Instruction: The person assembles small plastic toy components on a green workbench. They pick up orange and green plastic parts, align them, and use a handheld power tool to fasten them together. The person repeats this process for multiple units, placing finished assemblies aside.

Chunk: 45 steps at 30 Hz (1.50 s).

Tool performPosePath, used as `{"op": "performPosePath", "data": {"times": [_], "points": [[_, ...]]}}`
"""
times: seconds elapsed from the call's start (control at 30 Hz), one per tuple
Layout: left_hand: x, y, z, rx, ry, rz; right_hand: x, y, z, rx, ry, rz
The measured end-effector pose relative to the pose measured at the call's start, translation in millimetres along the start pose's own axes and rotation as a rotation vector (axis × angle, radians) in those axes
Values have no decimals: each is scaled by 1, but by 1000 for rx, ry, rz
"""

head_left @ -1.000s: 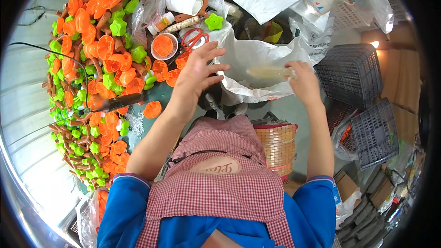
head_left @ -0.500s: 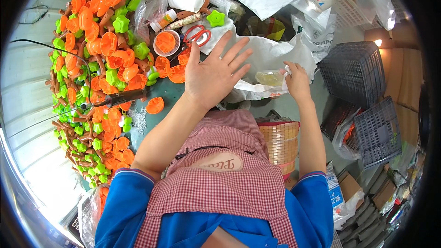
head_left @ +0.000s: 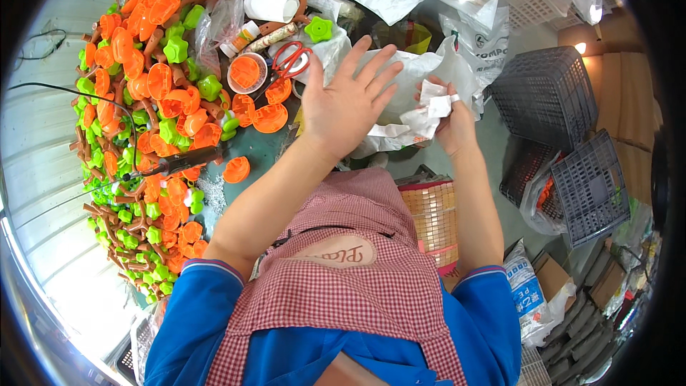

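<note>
My left hand (head_left: 341, 116) is held up with its palm showing and fingers spread, holding nothing. In my right hand (head_left: 459, 130) is a crumpled white tissue (head_left: 429, 109), pinched between thumb and fingers, its loose end trailing left toward the left hand. A white plastic bag (head_left: 461, 64) lies spread behind both hands, partly hidden by the tissue. Left of my left hand are red-handled scissors (head_left: 291, 61), a round tub (head_left: 241, 87) with an orange piece in it, and an orange plastic shell (head_left: 270, 119) on the green tabletop.
A big pile of orange shells, green star-shaped pieces (head_left: 175, 50) and brown branch pieces covers the left side. A corded dark-handled electric tool (head_left: 187, 160) lies over it. Dark plastic crates (head_left: 547, 96) stand at right; a woven bamboo basket (head_left: 432, 218) is by my apron.
My right hand has lifted the white tissue, which now shows unfolded in front of the bag. My left hand stays spread and has shifted slightly right.
</note>
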<state>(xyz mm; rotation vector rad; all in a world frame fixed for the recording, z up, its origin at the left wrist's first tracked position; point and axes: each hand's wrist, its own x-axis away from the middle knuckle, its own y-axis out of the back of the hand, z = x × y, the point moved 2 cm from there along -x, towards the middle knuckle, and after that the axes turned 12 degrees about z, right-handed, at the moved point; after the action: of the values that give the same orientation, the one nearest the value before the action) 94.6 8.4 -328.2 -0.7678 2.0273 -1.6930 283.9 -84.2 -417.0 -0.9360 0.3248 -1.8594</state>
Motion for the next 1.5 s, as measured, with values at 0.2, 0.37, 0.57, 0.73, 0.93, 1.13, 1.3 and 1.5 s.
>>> {"op": "performPosePath", "data": {"times": [0.2,0.37,0.57,0.73,0.93,1.13,1.3,1.5], "points": [[-19,-7,40,-541,-109,172,34,-94,-31,-501,-137,-54],[-10,-10,41,-776,-125,234,62,-128,-38,-434,2,-30],[4,0,43,-1195,-107,409,58,-118,-65,-162,36,-123],[27,-12,15,-1769,-45,418,47,-94,-39,-350,176,-147],[50,4,28,-2581,55,566,58,-102,-22,-414,-4,221],[61,-1,16,-2642,77,615,55,-87,-27,-125,15,25],[64,6,9,-2764,98,899,65,-95,-21,787,432,196],[71,4,17,-2540,189,1001,64,-94,-22,1123,80,167]]}}
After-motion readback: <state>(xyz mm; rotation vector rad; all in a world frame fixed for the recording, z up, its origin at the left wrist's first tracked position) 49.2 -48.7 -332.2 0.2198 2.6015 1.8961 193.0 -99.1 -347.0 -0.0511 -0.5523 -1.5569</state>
